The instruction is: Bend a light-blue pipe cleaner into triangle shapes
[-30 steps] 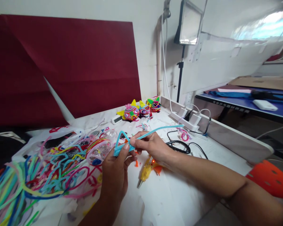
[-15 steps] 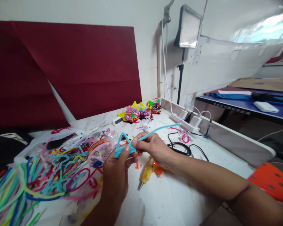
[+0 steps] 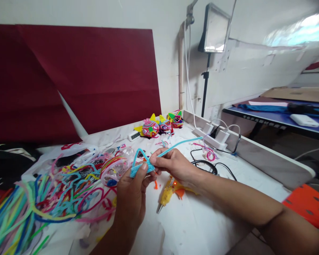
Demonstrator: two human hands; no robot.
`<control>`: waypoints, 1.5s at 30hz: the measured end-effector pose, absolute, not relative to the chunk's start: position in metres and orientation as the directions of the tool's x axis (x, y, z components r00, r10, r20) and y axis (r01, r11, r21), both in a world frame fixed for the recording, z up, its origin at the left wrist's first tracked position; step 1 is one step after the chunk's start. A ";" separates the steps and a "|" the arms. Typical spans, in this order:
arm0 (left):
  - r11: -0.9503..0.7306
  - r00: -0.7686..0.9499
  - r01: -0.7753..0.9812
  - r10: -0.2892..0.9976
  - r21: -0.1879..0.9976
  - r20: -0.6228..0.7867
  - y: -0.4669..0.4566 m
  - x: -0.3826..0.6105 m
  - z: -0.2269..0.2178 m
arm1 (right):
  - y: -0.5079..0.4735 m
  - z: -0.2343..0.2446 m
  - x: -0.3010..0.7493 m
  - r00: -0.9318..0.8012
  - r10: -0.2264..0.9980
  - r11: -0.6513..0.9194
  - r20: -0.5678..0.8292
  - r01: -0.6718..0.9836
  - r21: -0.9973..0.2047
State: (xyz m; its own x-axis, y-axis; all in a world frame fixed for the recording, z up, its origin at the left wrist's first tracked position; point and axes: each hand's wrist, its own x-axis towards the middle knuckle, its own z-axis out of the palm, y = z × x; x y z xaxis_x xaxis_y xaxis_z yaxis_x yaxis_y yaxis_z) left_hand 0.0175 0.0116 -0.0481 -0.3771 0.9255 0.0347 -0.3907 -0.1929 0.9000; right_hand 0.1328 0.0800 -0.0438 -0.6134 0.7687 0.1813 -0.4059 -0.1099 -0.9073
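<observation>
A light blue pipe cleaner (image 3: 139,159) is bent into a small triangle, with a long free end running up to the right. My left hand (image 3: 131,198) pinches the base of the triangle from below. My right hand (image 3: 172,164) grips the same pipe cleaner just right of the triangle, where the free end starts. Both hands hover above a white table (image 3: 196,219). Behind the triangle lies a clear plastic ball (image 3: 113,170) wrapped with coloured strands.
A heap of coloured pipe cleaners (image 3: 42,191) covers the left of the table. A yellow glue gun (image 3: 166,196) lies under my right wrist, black cables (image 3: 206,165) and white chargers (image 3: 215,136) beyond. Three decorated balls (image 3: 162,124) sit at the back. An orange stool (image 3: 308,205) stands right.
The view has shifted slightly. Both hands keep their grip on the blue pipe cleaner and hardly move.
</observation>
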 end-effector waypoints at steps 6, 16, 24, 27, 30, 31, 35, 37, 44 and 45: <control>-0.208 -0.370 -0.418 0.928 0.884 0.043 0.010 0.019 -0.046 | 0.084 -0.042 0.136 -0.673 0.725 -0.183 0.149 -0.396 -0.900; -0.246 -0.337 -0.432 0.936 0.868 0.098 0.009 0.019 -0.051 | 0.086 -0.042 0.139 -0.705 0.699 -0.213 0.118 -0.363 -0.907; -0.239 -0.326 -0.432 0.940 0.870 0.097 0.012 0.016 -0.055 | 0.088 -0.042 0.137 -0.718 0.691 -0.235 0.079 -0.328 -0.915; -0.237 -0.330 -0.430 0.939 0.871 0.092 0.014 0.016 -0.056 | 0.088 -0.041 0.137 -0.724 0.685 -0.246 0.084 -0.337 -0.909; -0.245 -0.338 -0.434 0.936 0.867 0.096 0.015 0.017 -0.055 | 0.090 -0.042 0.136 -0.737 0.670 -0.264 0.089 -0.348 -0.900; -0.250 -0.336 -0.434 0.936 0.865 0.102 0.015 0.018 -0.055 | 0.090 -0.042 0.136 -0.743 0.664 -0.269 0.087 -0.346 -0.899; -0.250 -0.323 -0.427 0.940 0.869 0.112 0.017 0.017 -0.055 | 0.092 -0.046 0.136 -0.757 0.649 -0.286 0.076 -0.335 -0.898; -0.250 -0.322 -0.425 0.940 0.870 0.113 0.018 0.017 -0.057 | 0.094 -0.047 0.136 -0.766 0.640 -0.295 0.068 -0.326 -0.898; -0.252 -0.346 -0.397 0.932 0.882 0.111 0.022 0.012 -0.063 | 0.099 -0.048 0.137 -0.796 0.603 -0.333 0.056 -0.315 -0.889; -0.254 -0.345 -0.393 0.932 0.884 0.114 0.022 0.011 -0.063 | 0.100 -0.048 0.137 -0.801 0.596 -0.338 0.050 -0.307 -0.890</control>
State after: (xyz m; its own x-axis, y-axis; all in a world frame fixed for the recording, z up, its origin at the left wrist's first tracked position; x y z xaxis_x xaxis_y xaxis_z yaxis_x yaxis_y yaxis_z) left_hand 0.0113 0.0223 -0.0628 -0.3448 0.9317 0.1139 -0.3933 -0.2536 0.8837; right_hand 0.1370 0.0996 -0.0475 -0.8013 0.5962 0.0499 -0.3068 -0.3378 -0.8898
